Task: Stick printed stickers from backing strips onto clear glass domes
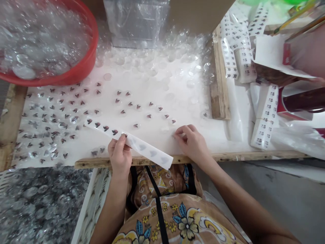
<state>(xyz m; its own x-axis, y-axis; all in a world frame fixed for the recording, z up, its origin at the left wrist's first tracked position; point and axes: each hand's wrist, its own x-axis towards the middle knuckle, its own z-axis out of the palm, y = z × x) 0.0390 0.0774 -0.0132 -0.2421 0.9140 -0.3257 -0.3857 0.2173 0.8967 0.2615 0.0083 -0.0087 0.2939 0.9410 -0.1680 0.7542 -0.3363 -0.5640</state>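
A white strip (152, 153) printed with small dark-red figures slants down to the right over the table's front edge. My left hand (120, 152) pinches it near its middle, thumb on top. To the right, my right hand (190, 140) rests low over the white tabletop, its thumb and fingertips pressed together; whatever lies between them is too small to make out. Small clear discs bearing the same kind of figure (149, 116) are scattered between and beyond my hands, and many more cover the left side of the table. Plain clear discs (152, 72) lie farther back.
A red basin (92, 51) of clear discs stands back left. Behind the table is a clear plastic box (137, 27). A wooden bar (220, 88) divides off sticker-strip bundles (265, 117) at right. Below left, a white crate (92, 196) holds discs. A wooden rail (228, 156) edges the front.
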